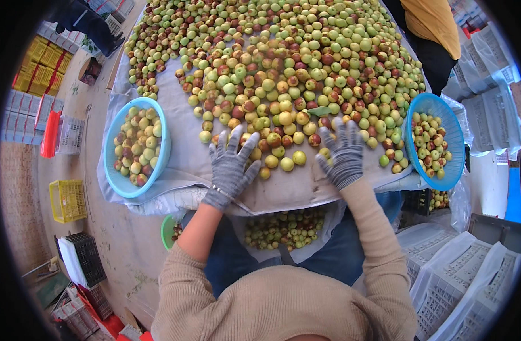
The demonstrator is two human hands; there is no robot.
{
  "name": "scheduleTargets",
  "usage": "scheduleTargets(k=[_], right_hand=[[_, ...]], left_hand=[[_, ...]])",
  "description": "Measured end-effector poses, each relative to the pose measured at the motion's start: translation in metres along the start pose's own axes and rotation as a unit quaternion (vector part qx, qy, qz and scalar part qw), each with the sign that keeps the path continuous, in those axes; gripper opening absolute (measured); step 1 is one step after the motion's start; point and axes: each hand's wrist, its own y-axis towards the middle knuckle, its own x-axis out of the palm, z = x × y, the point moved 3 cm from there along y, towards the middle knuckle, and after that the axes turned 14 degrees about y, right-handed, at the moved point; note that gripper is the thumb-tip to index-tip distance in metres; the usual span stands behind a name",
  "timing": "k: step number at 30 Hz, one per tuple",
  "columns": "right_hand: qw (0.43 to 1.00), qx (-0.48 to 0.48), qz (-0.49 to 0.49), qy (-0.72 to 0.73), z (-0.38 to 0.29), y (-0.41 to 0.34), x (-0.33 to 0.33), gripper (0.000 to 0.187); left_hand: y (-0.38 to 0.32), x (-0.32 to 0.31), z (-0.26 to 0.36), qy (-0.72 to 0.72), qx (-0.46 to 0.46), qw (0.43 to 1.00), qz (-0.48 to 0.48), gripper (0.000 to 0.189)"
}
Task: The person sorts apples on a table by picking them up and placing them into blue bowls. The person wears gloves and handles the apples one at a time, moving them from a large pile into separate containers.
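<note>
Many green and red-brown jujube fruits point(286, 72) lie spread over a cloth-covered table point(183, 153). My left hand point(232, 166), in a grey knit glove with a bracelet at the wrist, rests at the near edge of the fruits, fingers spread. To its right my right hand point(343, 153), in a matching striped glove, also has its fingers apart and touches the fruits' near edge. Several loose jujubes point(286, 164) lie between the two hands. A green leaf point(320, 111) sits among the fruits just beyond my right hand.
Blue plastic baskets of jujubes stand at the table's left point(166, 140) and right point(456, 160) corners. More jujubes point(286, 230) lie below the near edge, between my knees. Covered crates point(452, 273) stand at lower right, a yellow crate point(68, 200) at left. Other people stand at upper left and upper right.
</note>
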Motion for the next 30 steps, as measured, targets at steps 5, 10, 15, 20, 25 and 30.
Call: scheduleTargets(k=[5, 10, 15, 20, 25, 30], right_hand=[[0.971, -0.194, -0.091, 0.109, -0.080, -0.010, 0.026, 0.066], [0.974, -0.183, -0.068, 0.112, -0.109, 0.008, 0.050, 0.054], [0.994, -0.062, -0.082, 0.029, -0.077, 0.002, 0.039, 0.055], [0.943, -0.014, 0.141, 0.300, -0.042, 0.000, 0.000, 0.026], [0.465, 0.189, 0.117, 0.857, -0.003, 0.008, -0.008, 0.035], [0.320, 0.226, 0.129, 0.911, 0.009, 0.009, -0.014, 0.039]], left_hand=[[-0.040, -0.006, -0.003, 0.039, -0.014, 0.997, -0.065, 0.065], [-0.057, -0.005, -0.003, 0.028, -0.043, 0.994, -0.098, 0.051], [-0.015, -0.015, -0.001, -0.039, -0.022, 0.997, 0.070, 0.037], [0.115, -0.001, 0.043, -0.057, 0.028, 0.995, 0.072, 0.052], [0.191, 0.021, 0.099, 0.014, 0.099, 0.994, 0.053, 0.060], [0.234, 0.021, 0.120, -0.140, 0.059, 0.982, 0.114, 0.024]])
